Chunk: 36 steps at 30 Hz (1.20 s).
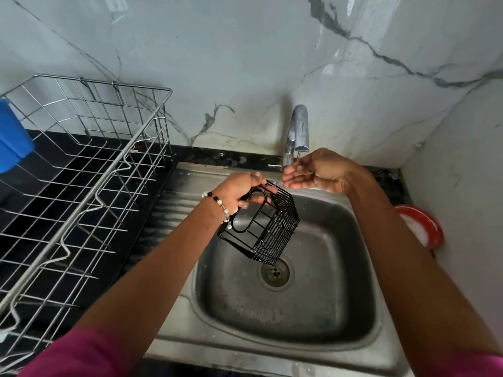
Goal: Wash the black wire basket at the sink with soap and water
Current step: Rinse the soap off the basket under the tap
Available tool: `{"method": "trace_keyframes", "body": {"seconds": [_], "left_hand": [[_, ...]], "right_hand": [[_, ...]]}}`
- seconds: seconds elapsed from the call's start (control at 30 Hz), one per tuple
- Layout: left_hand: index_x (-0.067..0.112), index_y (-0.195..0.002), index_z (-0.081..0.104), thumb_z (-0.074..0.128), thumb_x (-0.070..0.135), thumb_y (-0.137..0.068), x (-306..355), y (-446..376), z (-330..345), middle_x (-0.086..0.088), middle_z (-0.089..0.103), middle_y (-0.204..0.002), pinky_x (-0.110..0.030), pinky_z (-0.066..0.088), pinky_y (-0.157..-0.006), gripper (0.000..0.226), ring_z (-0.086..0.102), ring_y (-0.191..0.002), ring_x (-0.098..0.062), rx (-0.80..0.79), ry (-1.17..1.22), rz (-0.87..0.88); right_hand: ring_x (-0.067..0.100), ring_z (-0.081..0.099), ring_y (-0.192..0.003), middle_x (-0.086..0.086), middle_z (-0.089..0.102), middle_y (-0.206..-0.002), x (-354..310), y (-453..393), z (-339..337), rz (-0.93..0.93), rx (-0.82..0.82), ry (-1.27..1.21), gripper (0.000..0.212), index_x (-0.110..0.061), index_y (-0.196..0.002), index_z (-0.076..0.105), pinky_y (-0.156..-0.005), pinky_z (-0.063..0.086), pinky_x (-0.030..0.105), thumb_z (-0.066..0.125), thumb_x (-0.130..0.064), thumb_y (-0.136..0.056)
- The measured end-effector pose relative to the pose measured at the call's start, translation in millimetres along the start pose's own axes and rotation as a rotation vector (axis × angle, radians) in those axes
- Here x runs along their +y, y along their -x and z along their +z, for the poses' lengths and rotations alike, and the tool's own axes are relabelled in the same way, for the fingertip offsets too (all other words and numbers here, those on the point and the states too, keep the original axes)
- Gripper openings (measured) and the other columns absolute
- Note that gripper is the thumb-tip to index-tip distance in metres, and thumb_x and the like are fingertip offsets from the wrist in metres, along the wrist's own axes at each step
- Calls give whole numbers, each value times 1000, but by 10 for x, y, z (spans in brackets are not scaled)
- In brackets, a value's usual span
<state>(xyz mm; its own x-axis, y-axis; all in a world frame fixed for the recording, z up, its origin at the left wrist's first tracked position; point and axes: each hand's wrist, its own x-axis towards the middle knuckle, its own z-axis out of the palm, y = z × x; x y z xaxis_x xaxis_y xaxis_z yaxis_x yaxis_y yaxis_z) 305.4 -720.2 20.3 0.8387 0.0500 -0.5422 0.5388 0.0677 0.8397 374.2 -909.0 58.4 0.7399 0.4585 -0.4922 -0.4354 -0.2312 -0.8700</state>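
Evidently light and stiff, the black wire basket (pixel 268 227) hangs from our left hand (pixel 239 193) gripping its ten-o'clock rim, while our right hand (pixel 313 171) cups loosely under the tap (pixel 298 131).

Black wire basket (pixel 268 229) in a grid of thin bars with a looped black handle. Dull grey steel sink (pixel 285 317), darker speckled stains in the bowl. Shiny chrome tap (pixel 298 131). White marble-look wall (pixel 217 50) veined in grey. Black desk (pixel 81 159) under a silver wire drying rack (pixel 89 148) of square mesh. Bright blue container (pixel 12 134) at far left. Red-rimmed dish (pixel 424 227), white inside. Magenta sleeves (pixel 81 355). Bracelet (pixel 220 206) of white, black and pale green beads.
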Motion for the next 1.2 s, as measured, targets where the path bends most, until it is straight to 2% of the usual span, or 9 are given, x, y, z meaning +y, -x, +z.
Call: {"method": "trace_keyframes", "body": {"seconds": [0.17,0.3,0.5,0.63,0.8,0.87,1.0,1.07,1.2], "left_hand": [[14,-87,53,42,21,-106,10,15,-70,-2,78,-84,-17,17,-32,23,68,-57,-16,-23,-17,4],[11,-89,55,42,20,-106,38,60,-155,-6,77,-87,-16,18,-29,23,68,-54,-17,-84,-39,32],[13,-83,51,38,17,-106,-15,62,-319,-6,75,-75,-17,18,-29,26,64,-46,-16,-86,24,124],[14,-74,47,36,22,-106,-149,60,-329,-2,70,-62,-17,19,-32,34,60,-42,-16,-52,57,183],[18,-60,39,41,41,-102,-311,-12,-277,-1,63,-54,-23,25,-44,48,54,-41,-15,-45,68,189],[17,-59,39,45,45,-100,-345,-41,-265,0,60,-51,-27,31,-53,50,54,-45,-14,-36,63,171],[11,-78,57,62,37,-94,-315,-69,-257,-2,64,-53,-39,49,-76,31,63,-49,-17,-47,-62,78],[8,-89,63,61,29,-97,-264,-60,-210,-7,71,-64,-31,56,-65,22,68,-52,-18,-107,-277,48],[13,-91,67,52,17,-102,-224,-92,-116,4,73,-67,-21,40,-51,19,65,-50,-7,-106,-509,121]], "right_hand": [[37,68,-99,30,66,-106,-3,7,-31,-31,-79,-153,26,13,-111,60,-82,58,39,41,8,-94],[33,67,-100,25,67,-107,149,-63,-56,0,60,122,23,6,-111,62,-84,57,38,48,2,-94],[13,54,-108,1,61,-120,618,-67,30,-53,66,332,24,-20,-114,62,-95,37,37,60,-26,-91],[20,48,-123,4,52,-136,667,-120,46,-132,129,465,52,-19,-130,53,-108,34,44,66,-39,-84],[27,49,-123,7,47,-140,609,-141,53,-156,170,691,64,-24,-139,43,-105,40,48,71,-32,-82],[24,50,-123,7,51,-138,599,-145,48,-187,188,766,61,-18,-136,50,-101,41,37,73,-30,-81],[21,54,-117,5,59,-129,586,-148,97,-224,281,874,53,-14,-122,62,-90,39,26,77,-32,-74],[23,56,-112,7,61,-122,573,-160,153,-243,309,946,55,-13,-118,65,-86,41,27,79,-36,-71],[26,53,-121,9,58,-130,526,-179,218,-262,347,1056,65,-13,-123,62,-98,41,34,79,-44,-69]]}}
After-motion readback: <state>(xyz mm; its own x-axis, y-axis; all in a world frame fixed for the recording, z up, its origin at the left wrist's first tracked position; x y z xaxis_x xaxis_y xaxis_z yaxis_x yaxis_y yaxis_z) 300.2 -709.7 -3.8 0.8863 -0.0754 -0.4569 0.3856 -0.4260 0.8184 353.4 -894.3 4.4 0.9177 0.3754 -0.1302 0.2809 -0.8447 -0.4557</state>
